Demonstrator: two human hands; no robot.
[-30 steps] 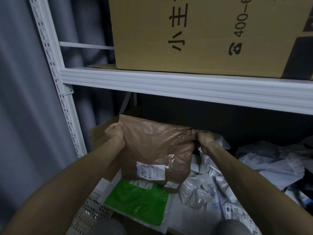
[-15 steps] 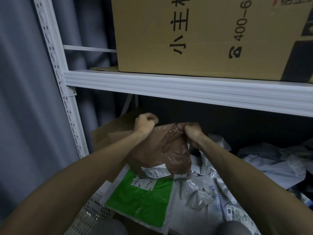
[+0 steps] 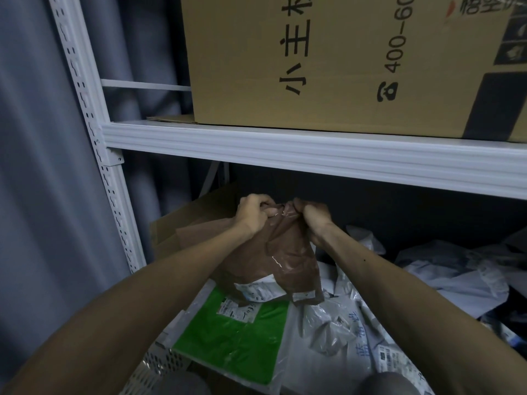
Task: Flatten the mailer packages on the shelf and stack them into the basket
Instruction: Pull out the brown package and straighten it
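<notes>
Below the white shelf beam (image 3: 285, 151), towards its left end: one white perforated basket (image 3: 159, 366), only a part of its wall in view. Contents: a green mailer (image 3: 228, 340) lying flat on top, a pale grey mailer (image 3: 322, 363) beside it to the right.

Below the beam, centre: one brown mailer (image 3: 285, 260), glossy and creased, hanging above the green mailer and overlapping its far edge.

Below the beam, right: a loose heap of white mailers (image 3: 456, 276) on the lower shelf, crumpled.

Above the beam: one large cardboard box (image 3: 328, 61), standing on the shelf. Black print reads "小主", a telephone symbol and "400-60", cut off by the frame.

Labels: two white shipping labels near the brown mailer's lower edge and one on the green mailer, print too small to read. The grey mailer bears blue characters that cannot be made out.

Hands: left hand (image 3: 253, 213) and right hand (image 3: 312, 216), close together just below the beam, fingers curled tight, each gripping the bunched top edge of the brown mailer.

Behind the left hand: folded brown cardboard (image 3: 194, 220), leaning.
</notes>
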